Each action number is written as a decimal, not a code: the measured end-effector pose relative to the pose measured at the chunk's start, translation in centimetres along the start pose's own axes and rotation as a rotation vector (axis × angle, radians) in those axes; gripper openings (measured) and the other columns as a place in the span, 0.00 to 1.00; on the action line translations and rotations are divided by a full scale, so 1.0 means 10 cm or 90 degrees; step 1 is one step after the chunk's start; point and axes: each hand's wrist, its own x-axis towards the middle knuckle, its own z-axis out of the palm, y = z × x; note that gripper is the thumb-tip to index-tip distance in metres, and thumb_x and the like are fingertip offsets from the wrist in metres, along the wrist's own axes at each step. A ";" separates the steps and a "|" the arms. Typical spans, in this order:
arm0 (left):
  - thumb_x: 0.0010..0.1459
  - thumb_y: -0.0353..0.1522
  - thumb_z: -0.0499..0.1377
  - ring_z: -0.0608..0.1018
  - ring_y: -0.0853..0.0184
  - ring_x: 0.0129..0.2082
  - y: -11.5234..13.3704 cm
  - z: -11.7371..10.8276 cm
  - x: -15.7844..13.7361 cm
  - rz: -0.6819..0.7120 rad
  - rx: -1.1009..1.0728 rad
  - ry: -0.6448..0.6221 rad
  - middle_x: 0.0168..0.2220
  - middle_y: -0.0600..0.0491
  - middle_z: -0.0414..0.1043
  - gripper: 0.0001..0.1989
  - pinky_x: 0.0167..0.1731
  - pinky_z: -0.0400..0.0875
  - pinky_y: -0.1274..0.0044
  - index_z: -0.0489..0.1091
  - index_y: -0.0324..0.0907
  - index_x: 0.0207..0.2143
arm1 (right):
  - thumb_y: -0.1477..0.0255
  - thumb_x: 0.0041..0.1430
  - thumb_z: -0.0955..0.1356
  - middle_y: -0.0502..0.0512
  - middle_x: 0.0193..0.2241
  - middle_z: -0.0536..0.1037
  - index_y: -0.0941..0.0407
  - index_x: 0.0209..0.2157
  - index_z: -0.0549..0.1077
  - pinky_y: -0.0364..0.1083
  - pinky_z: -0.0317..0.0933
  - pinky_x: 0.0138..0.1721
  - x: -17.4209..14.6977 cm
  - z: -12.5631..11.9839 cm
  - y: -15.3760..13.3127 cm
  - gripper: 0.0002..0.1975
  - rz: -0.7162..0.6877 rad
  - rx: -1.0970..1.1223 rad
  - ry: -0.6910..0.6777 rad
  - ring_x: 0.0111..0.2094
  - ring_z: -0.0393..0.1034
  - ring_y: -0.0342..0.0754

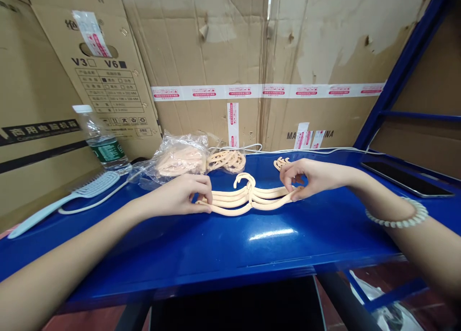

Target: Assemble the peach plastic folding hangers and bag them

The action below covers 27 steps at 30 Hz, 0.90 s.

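- Spanning the blue table (234,254) from side to side, a stack of peach clothes hangers (251,199) is held between both hands; whether it is resting or slightly raised cannot be told.
- Its left end is pinched by the fingers of the left hand (196,196), its right end by those of the right hand (300,179); neither hand is nearer.
- The hooks (245,176) are stacked midway, pointed away from the person.
- Behind the left hand, a clear plastic bag (182,153) is seen.
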 end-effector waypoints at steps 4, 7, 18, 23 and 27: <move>0.55 0.36 0.63 0.74 0.68 0.30 0.04 0.01 0.00 0.020 0.053 0.007 0.30 0.53 0.73 0.07 0.32 0.65 0.79 0.77 0.44 0.29 | 0.61 0.52 0.72 0.53 0.31 0.74 0.58 0.28 0.78 0.44 0.58 0.33 0.01 0.04 0.03 0.13 -0.004 -0.010 -0.043 0.31 0.66 0.45; 0.55 0.36 0.63 0.74 0.68 0.30 0.03 0.02 0.00 0.020 0.045 -0.009 0.28 0.53 0.74 0.06 0.32 0.64 0.79 0.77 0.44 0.28 | 0.61 0.52 0.73 0.53 0.31 0.74 0.57 0.29 0.79 0.44 0.58 0.34 0.01 0.08 0.06 0.13 -0.005 -0.020 -0.071 0.31 0.66 0.44; 0.60 0.32 0.58 0.74 0.69 0.30 -0.03 0.07 -0.01 0.022 0.140 -0.007 0.31 0.55 0.72 0.03 0.30 0.61 0.79 0.70 0.43 0.33 | 0.62 0.53 0.71 0.53 0.28 0.75 0.58 0.27 0.77 0.44 0.57 0.34 0.02 0.09 0.03 0.12 0.059 -0.096 -0.049 0.30 0.66 0.45; 0.62 0.32 0.55 0.73 0.69 0.30 -0.06 0.14 0.01 0.019 0.164 0.015 0.32 0.55 0.72 0.06 0.31 0.61 0.79 0.70 0.43 0.33 | 0.65 0.52 0.71 0.54 0.28 0.76 0.58 0.27 0.76 0.44 0.56 0.32 0.04 0.09 0.07 0.10 0.101 -0.104 -0.036 0.30 0.67 0.46; 0.63 0.33 0.54 0.74 0.68 0.30 -0.08 0.18 0.02 0.013 0.192 0.037 0.32 0.54 0.72 0.08 0.31 0.62 0.79 0.70 0.43 0.32 | 0.66 0.52 0.70 0.54 0.28 0.76 0.58 0.27 0.75 0.44 0.57 0.31 0.06 0.10 0.08 0.09 0.128 -0.109 -0.033 0.29 0.68 0.47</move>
